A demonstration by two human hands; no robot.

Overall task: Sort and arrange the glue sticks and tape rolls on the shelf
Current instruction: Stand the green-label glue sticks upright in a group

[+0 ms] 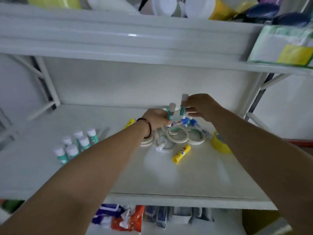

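Note:
On the white shelf, my left hand grips a green glue stick with a white cap, held upright above the pile. My right hand pinches a second green glue stick, also upright. Below them lie white tape rolls, blue glue sticks, a small white tube and a yellow glue stick. Another yellow stick lies behind my left wrist. Several green glue sticks stand grouped at the left. A yellow tape roll sits at the right.
An upper shelf overhangs closely, loaded with bottles and a paper pack. Packets fill the shelf below. White frame posts stand at the left and right ends.

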